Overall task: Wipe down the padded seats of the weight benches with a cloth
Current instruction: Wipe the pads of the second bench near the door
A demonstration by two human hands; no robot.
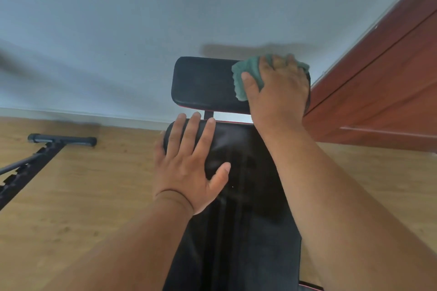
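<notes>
While the right hand [279,85] presses one green cloth [246,78] onto the headrest pad [205,82] | left hand [189,163] flat, fingers straight, on back pad [248,153] just below | two pads, no containers

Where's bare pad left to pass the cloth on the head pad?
Bare: head pad left of the green cloth, up to its left edge. Crowded: right end, under the right hand. Left hand lies flat on the long back pad.
</notes>
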